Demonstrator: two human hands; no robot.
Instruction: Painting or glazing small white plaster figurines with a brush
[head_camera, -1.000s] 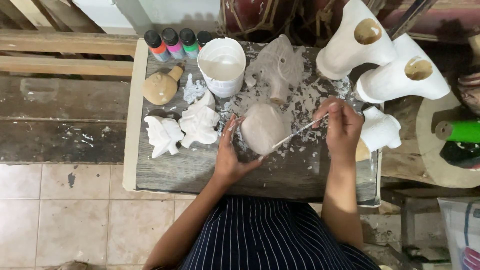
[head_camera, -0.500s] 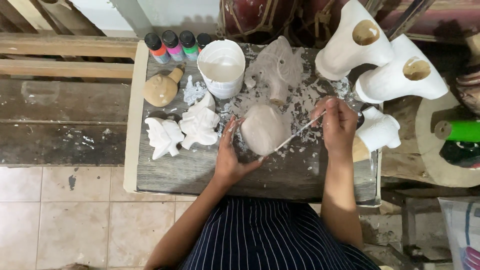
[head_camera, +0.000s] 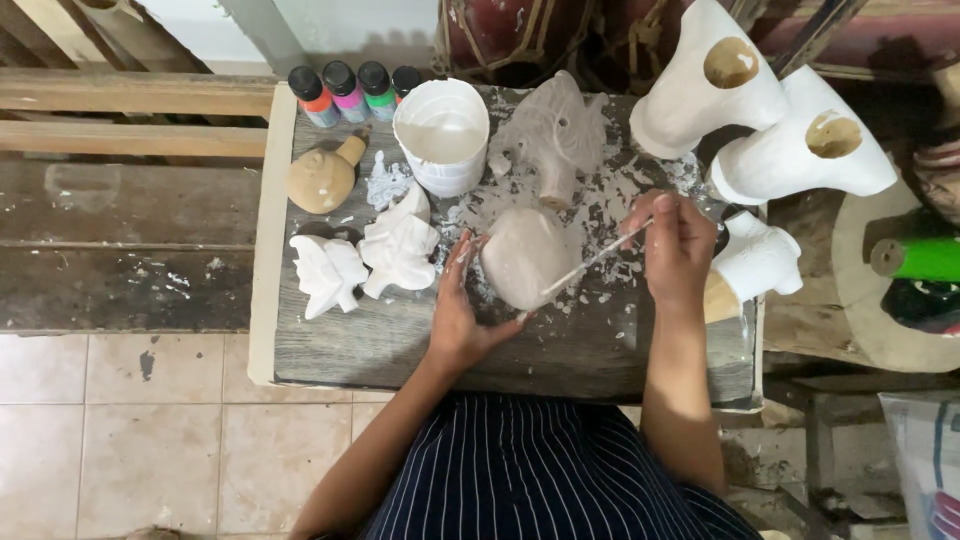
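My left hand (head_camera: 457, 312) steadies a pale, rounded mask-like carving (head_camera: 522, 255) lying on the grey wooden worktable (head_camera: 560, 350). My right hand (head_camera: 677, 245) grips a thin brush or scraping stick (head_camera: 592, 261), whose tip touches the carving's right side. White flakes and paint specks litter the table around the carving. A white paint bucket (head_camera: 441, 135) stands just behind it.
A second pale carved mask (head_camera: 556, 135) lies at the back. Two white figurines (head_camera: 365, 258) and a tan round figure (head_camera: 322, 177) sit at left, paint bottles (head_camera: 350, 90) behind them. Large white hollow shapes (head_camera: 760, 115) crowd the right; a green cylinder (head_camera: 920, 258) lies beyond.
My right hand has drawn the stick slightly up and right along the carving. The left hand stays in place on the carving.
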